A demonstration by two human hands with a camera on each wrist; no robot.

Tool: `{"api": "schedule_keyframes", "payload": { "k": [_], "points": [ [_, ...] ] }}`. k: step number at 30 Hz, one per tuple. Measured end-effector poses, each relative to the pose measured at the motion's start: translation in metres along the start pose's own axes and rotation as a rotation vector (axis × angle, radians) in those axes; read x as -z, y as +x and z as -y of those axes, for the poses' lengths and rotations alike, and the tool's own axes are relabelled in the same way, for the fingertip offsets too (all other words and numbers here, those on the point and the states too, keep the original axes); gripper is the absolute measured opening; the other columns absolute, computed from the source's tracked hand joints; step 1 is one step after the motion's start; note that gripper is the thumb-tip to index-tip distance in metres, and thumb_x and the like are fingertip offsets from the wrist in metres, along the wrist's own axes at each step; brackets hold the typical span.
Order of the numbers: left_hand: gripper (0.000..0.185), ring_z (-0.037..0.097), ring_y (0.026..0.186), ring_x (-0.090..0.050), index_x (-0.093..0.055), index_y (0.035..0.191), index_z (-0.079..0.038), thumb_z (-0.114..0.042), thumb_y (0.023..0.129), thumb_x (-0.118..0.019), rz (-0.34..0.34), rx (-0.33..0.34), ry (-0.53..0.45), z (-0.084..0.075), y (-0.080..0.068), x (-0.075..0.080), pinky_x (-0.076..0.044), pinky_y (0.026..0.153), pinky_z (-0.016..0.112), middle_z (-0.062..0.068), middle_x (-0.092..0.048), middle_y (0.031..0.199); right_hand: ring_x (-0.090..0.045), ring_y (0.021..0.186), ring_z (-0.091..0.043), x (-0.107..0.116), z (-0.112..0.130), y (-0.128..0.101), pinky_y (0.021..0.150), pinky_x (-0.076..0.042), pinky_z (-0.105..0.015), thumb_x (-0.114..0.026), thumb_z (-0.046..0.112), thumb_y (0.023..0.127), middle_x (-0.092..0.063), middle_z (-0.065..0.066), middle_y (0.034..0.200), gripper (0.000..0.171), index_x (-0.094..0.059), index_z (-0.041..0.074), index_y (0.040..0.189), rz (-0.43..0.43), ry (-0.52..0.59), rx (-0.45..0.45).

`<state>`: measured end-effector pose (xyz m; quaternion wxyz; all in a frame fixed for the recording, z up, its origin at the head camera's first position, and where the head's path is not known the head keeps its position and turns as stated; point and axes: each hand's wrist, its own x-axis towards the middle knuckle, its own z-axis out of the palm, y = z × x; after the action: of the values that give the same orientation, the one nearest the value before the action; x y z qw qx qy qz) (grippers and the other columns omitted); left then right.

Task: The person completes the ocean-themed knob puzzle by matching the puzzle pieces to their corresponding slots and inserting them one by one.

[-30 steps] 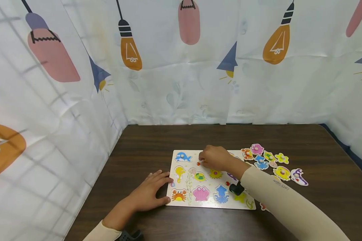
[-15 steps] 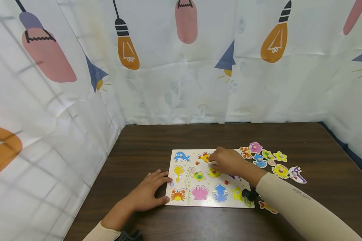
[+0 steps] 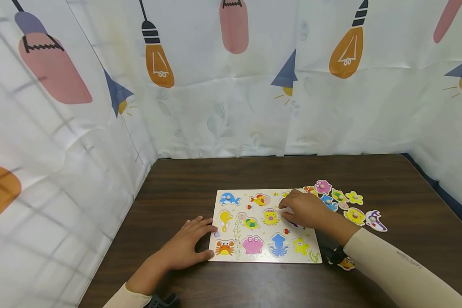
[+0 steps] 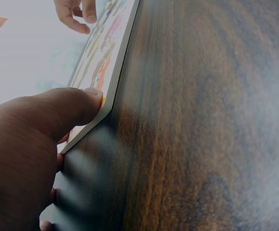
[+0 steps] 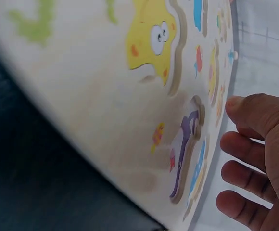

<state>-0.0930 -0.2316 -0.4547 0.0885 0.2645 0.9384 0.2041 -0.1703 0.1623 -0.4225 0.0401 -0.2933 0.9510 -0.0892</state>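
Head view has the full layout: pale puzzle board [image 3: 262, 257] flat on the brown table [image 3: 231, 286], between the table's left and right edges.

Left hand [image 3: 186, 243] is at the board's left edge, fingers spread and fairly straight, thumb by the near-left corner. Left wrist view adds what head can't show — thumb [image 4: 74, 110] lying on the board's top face at the corner, pressing rather than gripping. Other fingers mostly hidden there, only tips showing past the edge.

Right hand [image 3: 303, 208] is over the board's right part, toward the far-right corner. From head, the fingertips are hard to read. Right wrist view settles it: fingers loosely bent, separated, nothing between them, so released. Three fingertips look clear of the board; can't tell if the thumb tip touches.

Right wrist also shows cut depth: purple recess [image 5: 183, 154], mostly covered by the hand in head view, and yellow star recess [image 5: 151, 41], both with stepped walls.

Loose pieces only show in head, right of the board toward the table's far-right corner: crab piece [image 3: 310, 189] at the board's far-right corner, then pink piece [image 3: 323, 186], blue piece [image 3: 328, 202], turtle piece [image 3: 339, 196], yellow star piece [image 3: 354, 197], yellow octopus piece [image 3: 354, 216], purple piece [image 3: 375, 220]. Fish piece [image 3: 347, 264] sits off the board's near-right corner — partly hidden by the wrist camera [image 3: 336, 255].
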Motion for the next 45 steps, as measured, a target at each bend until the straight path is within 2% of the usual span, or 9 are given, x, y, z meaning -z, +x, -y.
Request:
{"api": "schedule_keyframes", "payload": {
  "k": [9,20,25,28,33,41,45],
  "points": [
    [0.061,0.037,0.151,-0.026,-0.054,0.145,-0.024,-0.051,0.093,-0.071,-0.005,0.002,0.002,0.001,0.000,-0.001,-0.017,0.120,0.064,0.004,-0.040,0.160,-0.063,0.100,-0.017,-0.001,-0.012,-0.018,0.074,-0.055,-0.033,-0.081,0.030,0.089,-0.071,0.006,0.102,0.022,-0.080,0.019,0.108,-0.029,0.014,-0.010],
    [0.061,0.038,0.151,-0.027,-0.055,0.144,-0.024,-0.052,0.092,-0.070,-0.002,-0.005,0.002,0.001,0.002,-0.001,-0.018,0.120,0.064,0.004,-0.041,0.159,-0.064,0.099,-0.018,-0.003,-0.027,-0.040,0.075,-0.058,-0.037,-0.082,0.030,0.087,-0.072,0.005,0.102,0.024,-0.080,0.019,0.108,-0.006,0.023,-0.057],
    [0.062,0.038,0.151,-0.027,-0.055,0.145,-0.024,-0.053,0.092,-0.070,0.000,-0.001,0.012,0.001,0.001,-0.001,-0.018,0.119,0.064,0.005,-0.041,0.159,-0.064,0.098,-0.018,-0.002,-0.031,-0.051,0.070,-0.055,-0.034,-0.082,0.030,0.087,-0.072,0.005,0.105,0.024,-0.079,0.020,0.109,-0.019,0.043,-0.063],
    [0.061,0.038,0.151,-0.026,-0.055,0.144,-0.024,-0.053,0.092,-0.070,-0.001,0.002,0.006,0.001,0.001,0.000,-0.017,0.119,0.065,0.005,-0.041,0.159,-0.064,0.101,-0.019,-0.002,-0.035,-0.059,0.073,-0.057,-0.035,-0.081,0.030,0.087,-0.072,0.005,0.106,0.024,-0.079,0.020,0.109,-0.034,0.037,-0.063],
    [0.061,0.039,0.151,-0.027,-0.055,0.144,-0.023,-0.053,0.093,-0.070,-0.001,0.001,-0.001,0.001,0.001,0.002,-0.017,0.119,0.065,0.006,-0.041,0.159,-0.066,0.104,-0.022,0.000,-0.040,-0.071,0.085,-0.058,-0.047,-0.082,0.031,0.088,-0.073,0.004,0.106,0.025,-0.079,0.019,0.109,-0.058,0.015,-0.041],
    [0.060,0.039,0.150,-0.028,-0.056,0.143,-0.024,-0.050,0.091,-0.072,-0.016,-0.019,0.019,0.003,0.003,0.000,-0.019,0.119,0.065,0.006,-0.042,0.158,-0.065,0.098,-0.020,0.000,-0.045,-0.089,0.081,-0.059,-0.043,-0.083,0.028,0.086,-0.073,0.006,0.102,0.024,-0.079,0.016,0.107,-0.083,0.016,-0.026],
    [0.060,0.039,0.150,-0.028,-0.055,0.143,-0.025,-0.051,0.091,-0.072,-0.017,-0.023,0.030,0.005,0.004,-0.001,-0.020,0.119,0.065,0.006,-0.043,0.158,-0.066,0.098,-0.021,0.000,-0.047,-0.097,0.085,-0.058,-0.047,-0.084,0.029,0.086,-0.073,0.007,0.100,0.023,-0.079,0.016,0.105,-0.090,0.025,-0.036]
  ]
}}
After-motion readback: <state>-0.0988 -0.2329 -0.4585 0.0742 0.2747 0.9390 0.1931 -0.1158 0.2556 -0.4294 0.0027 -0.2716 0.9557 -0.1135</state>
